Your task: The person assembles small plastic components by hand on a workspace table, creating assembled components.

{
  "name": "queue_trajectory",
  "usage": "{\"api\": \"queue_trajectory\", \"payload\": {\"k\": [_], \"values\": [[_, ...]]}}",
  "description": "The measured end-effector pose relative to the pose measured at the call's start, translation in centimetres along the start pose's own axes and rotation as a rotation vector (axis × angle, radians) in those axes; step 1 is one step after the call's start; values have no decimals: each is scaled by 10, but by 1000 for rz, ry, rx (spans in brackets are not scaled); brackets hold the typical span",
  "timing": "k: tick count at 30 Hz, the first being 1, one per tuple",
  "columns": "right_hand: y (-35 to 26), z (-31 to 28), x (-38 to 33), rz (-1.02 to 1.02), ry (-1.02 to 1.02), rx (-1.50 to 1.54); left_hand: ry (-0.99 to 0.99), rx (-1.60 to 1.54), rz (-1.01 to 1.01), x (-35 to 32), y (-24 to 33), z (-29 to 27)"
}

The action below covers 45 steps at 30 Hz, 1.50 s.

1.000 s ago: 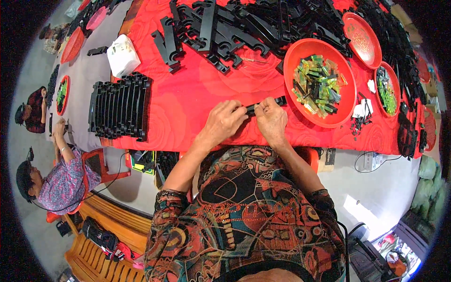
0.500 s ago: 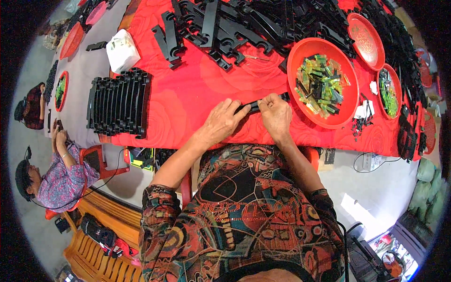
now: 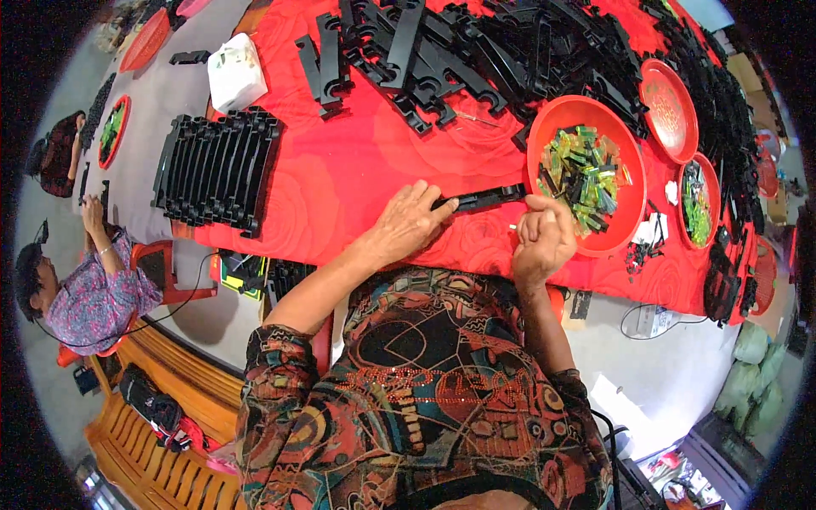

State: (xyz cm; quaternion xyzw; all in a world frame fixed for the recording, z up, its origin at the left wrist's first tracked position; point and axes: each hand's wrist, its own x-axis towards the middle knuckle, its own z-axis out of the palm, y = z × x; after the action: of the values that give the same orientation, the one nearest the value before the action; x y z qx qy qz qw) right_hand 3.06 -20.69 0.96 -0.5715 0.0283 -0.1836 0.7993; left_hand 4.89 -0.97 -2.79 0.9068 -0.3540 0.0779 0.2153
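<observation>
The left hand (image 3: pixel 412 223) gripped one end of a slim, dark black bar (image 3: pixel 490 198) over red cloth (image 3: pixel 340 170); the right hand (image 3: pixel 546 238) was curled, contents unclear. A red bowl (image 3: pixel 626 223) of yellow-green pieces (image 3: pixel 580 160) crowded the bar's other end; black parts (image 3: pixel 404 47) lay heaped beyond.

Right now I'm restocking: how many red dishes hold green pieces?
3: large bowl by right hand, small dish farther right, leftmost dish on grey cloth; some may be hidden.
</observation>
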Motion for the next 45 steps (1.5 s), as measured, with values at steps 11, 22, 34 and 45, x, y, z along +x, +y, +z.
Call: {"api": "queue_trajectory", "payload": {"k": [11,22,34,45], "values": [[51,18,25,74,-103,270,-9,-32,-65,2,0,4],[53,21,30,47,-129,232,-24,63,-53,4,5,3],[62,23,33,101,-106,172,-140,-10,-111,9,5,2],[68,23,39,144,-96,136,-158,-82,-97,15,2,-2]]}}
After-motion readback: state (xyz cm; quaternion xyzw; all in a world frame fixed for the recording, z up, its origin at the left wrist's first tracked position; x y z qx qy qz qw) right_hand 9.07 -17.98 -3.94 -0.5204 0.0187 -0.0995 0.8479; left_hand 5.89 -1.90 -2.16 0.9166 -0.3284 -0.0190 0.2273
